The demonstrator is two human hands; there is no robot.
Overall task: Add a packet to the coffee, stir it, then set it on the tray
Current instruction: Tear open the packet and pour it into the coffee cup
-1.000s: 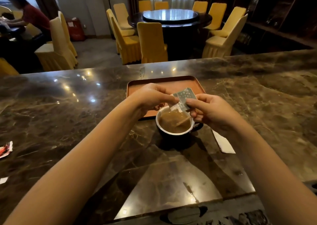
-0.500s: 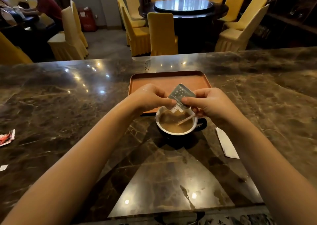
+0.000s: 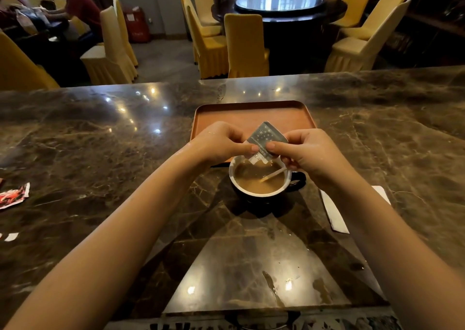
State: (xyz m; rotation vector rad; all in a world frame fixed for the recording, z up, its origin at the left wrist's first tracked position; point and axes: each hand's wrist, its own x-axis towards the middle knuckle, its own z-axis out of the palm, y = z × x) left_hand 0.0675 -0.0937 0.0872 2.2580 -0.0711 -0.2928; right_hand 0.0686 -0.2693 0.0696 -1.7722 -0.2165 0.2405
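We hold the packet (image 3: 267, 138) with both hands over the cup (image 3: 261, 178), which stands on the marble desk (image 3: 377, 133) just in front of the tray (image 3: 251, 114). Our left hand (image 3: 221, 142) closes thumb and fingers on the packet's lower left edge, and our right hand (image 3: 304, 151) pinches its lower right edge, so both hands are closed on it. The packet is grey with a star print and is tilted, its lower corner pointing down into the coffee (image 3: 256, 182). A pale stirrer (image 3: 274, 173) leans in the cup toward 2 o'clock. The cup's dark handle sticks out at 3 o'clock, under our right hand. A white paper strip (image 3: 334, 214) lies on the desk at 4 o'clock from the cup. A red wrapper (image 3: 13, 195) lies far off at 9 o'clock, near the desk's left edge.
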